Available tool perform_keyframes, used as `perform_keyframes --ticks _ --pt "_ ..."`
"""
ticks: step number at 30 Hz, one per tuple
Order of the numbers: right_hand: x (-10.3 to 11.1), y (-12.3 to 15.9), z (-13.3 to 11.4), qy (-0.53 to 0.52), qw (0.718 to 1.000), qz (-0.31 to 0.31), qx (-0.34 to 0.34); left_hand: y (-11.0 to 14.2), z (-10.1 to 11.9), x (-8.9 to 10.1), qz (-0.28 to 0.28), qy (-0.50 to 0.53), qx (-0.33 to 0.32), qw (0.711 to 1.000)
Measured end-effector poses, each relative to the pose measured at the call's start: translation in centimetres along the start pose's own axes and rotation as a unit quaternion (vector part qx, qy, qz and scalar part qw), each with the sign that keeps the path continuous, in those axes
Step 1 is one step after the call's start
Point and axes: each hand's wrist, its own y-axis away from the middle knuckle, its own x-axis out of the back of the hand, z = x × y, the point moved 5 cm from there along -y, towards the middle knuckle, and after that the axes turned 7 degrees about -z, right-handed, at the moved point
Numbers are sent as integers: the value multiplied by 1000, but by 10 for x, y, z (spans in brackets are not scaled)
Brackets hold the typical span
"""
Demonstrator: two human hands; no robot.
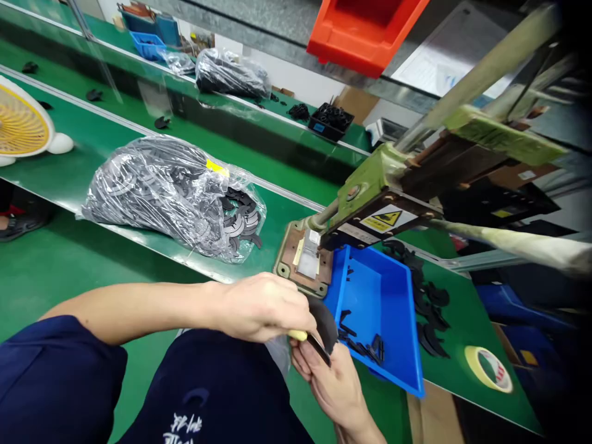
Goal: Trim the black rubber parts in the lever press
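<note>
In front of my body, my left hand (272,311) is closed around a small yellow-handled tool (297,335). A narrow dark strip lies along the tool, partly covered by fingers, so its exact kind is unclear. My right hand (335,382) grips a curved dark plastic part (327,324) from below. Both hands meet at this part, just short of the press base (283,265). A pale metal block (307,262) sits on that base.
A green press (370,185) with a warning label stands over the bench. Beside it, a blue bin (379,302) holds small black pieces. A plastic bag (157,185) of curved parts lies left. More black parts (428,320) and a tape roll (489,369) lie right.
</note>
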Motion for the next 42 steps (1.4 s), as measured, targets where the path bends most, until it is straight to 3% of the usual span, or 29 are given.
perform_keyframes --ticks 4,7,9,13,16,20,25,30,34,37,42 --pt "-6 -9 -12 -125 990 -71 -14 -3 7 5 24 26 -23 999" --pt "-12 -21 -16 -175 978 -110 -3 1 -5 16 143 58 27 988" --pt "-15 -27 -16 -183 973 -140 4 5 -15 18 185 106 76 974" --pt "-11 -38 -14 -159 975 -156 18 7 -29 5 130 252 183 941" --pt "4 -42 -17 -100 989 -104 39 10 -36 2 146 257 244 924" --pt "26 -42 -33 2 995 36 93 13 -45 4 198 194 284 918" --pt "36 -39 -53 187 953 177 160 12 -54 -1 196 136 283 929" --pt "41 -47 -48 144 958 205 140 12 -66 -7 208 178 306 912" --pt "47 -58 -33 70 972 202 93 12 -82 -14 215 341 339 850" --pt "49 -65 -24 26 977 202 63 10 -94 -17 219 398 358 816" --pt "64 -63 -25 10 973 225 46 13 -112 -11 248 400 369 802"
